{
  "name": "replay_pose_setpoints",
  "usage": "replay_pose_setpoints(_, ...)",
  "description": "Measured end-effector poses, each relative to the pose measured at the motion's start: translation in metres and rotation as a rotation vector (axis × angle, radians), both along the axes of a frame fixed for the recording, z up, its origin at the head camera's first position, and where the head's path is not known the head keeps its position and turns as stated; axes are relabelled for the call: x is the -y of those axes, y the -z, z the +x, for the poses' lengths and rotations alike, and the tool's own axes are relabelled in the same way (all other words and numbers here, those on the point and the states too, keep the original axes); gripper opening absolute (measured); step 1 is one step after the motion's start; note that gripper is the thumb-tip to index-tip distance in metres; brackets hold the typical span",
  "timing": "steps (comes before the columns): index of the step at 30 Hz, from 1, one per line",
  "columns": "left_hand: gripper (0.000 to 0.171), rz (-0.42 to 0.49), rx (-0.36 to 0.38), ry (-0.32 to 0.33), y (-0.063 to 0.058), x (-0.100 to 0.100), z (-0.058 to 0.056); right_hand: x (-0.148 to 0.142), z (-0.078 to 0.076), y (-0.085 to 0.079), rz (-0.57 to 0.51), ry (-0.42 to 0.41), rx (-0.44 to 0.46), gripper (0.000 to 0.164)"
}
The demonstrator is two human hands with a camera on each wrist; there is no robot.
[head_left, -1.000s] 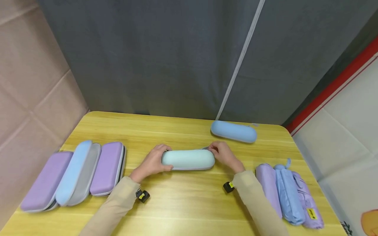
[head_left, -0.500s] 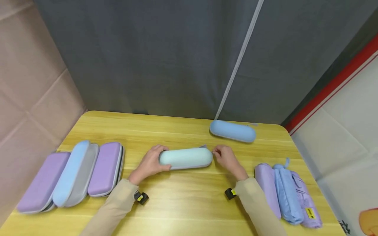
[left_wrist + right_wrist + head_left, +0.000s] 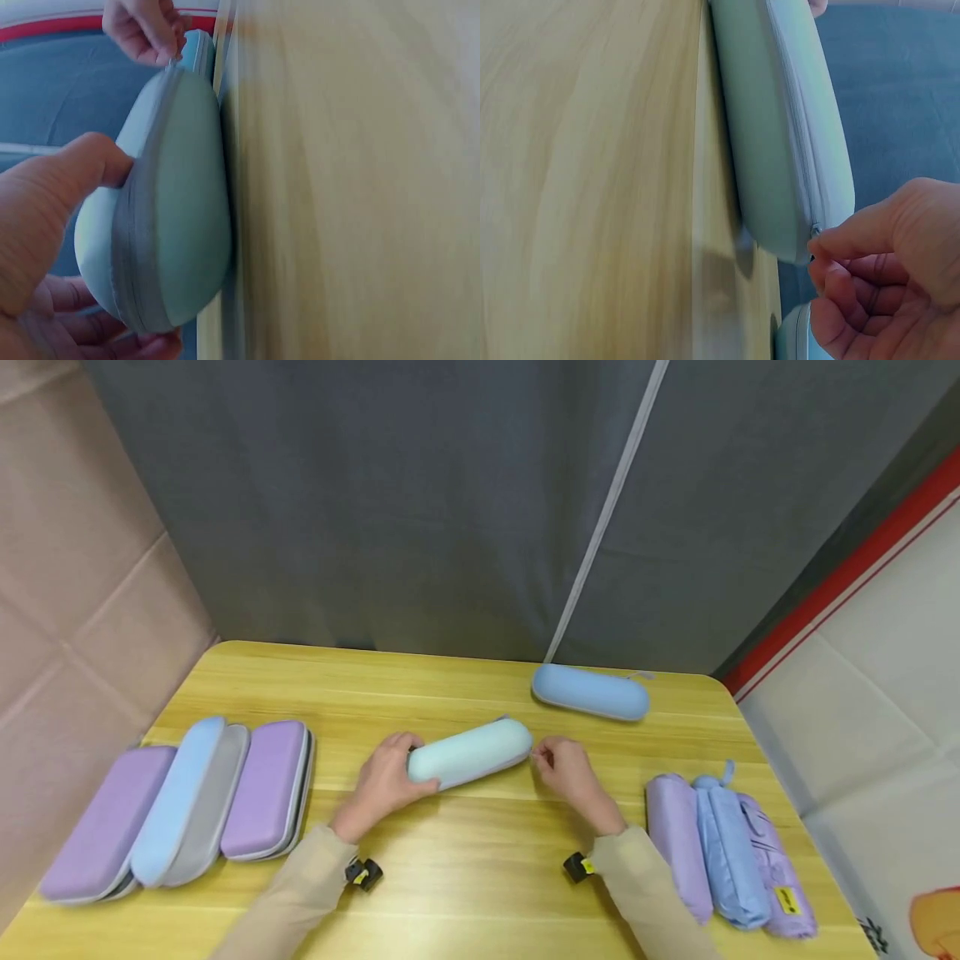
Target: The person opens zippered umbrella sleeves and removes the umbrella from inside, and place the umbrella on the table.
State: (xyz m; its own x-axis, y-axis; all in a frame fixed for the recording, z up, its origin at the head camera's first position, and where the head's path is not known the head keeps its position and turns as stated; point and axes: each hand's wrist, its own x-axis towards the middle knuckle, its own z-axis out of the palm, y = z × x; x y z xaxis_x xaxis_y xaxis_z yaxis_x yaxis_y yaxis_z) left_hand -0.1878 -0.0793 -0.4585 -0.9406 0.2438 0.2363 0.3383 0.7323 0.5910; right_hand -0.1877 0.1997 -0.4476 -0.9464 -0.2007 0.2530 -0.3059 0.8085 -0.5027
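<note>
Three cases (image 3: 176,806) side by side at left of surface (image 3: 465,885). Our left hand (image 3: 386,781): fingers curled round left end of mint case (image 3: 471,753), slanted at mid-surface, right end farther from us. Our right hand (image 3: 567,770): fingers nearly together, pinching zipper pull (image 3: 816,230) at case's right end. Blue case (image 3: 591,692) behind; three pouches (image 3: 731,852) at right.

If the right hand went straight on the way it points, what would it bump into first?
Probably the mint case: the right hand is right at its end, seemingly pinching the zipper pull.
</note>
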Motion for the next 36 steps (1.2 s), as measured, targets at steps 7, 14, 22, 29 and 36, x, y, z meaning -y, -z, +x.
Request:
replay_pose_setpoints(7,0.056,-0.086,0.057,-0.055,-0.005,-0.009,0.008,0.018,0.0,0.0,-0.02,-0.069,-0.028,0.012)
replay_pose_setpoints(14,0.057,-0.122,0.07,-0.079,-0.006,-0.017,0.015,0.036,0.002,0.0,-0.035,-0.163,0.003,0.014)
replay_pose_setpoints(22,0.059,-0.161,0.084,-0.099,-0.008,-0.024,0.02,0.048,0.004,-0.001,-0.044,-0.207,0.007,0.013)
replay_pose_setpoints(29,0.062,-0.201,0.117,-0.102,-0.01,-0.029,0.023,0.052,0.009,-0.003,-0.041,-0.239,-0.002,0.012)
replay_pose_setpoints(36,0.07,-0.16,0.162,-0.108,-0.012,-0.039,0.027,0.054,0.01,-0.003,-0.044,-0.286,0.047,0.008)
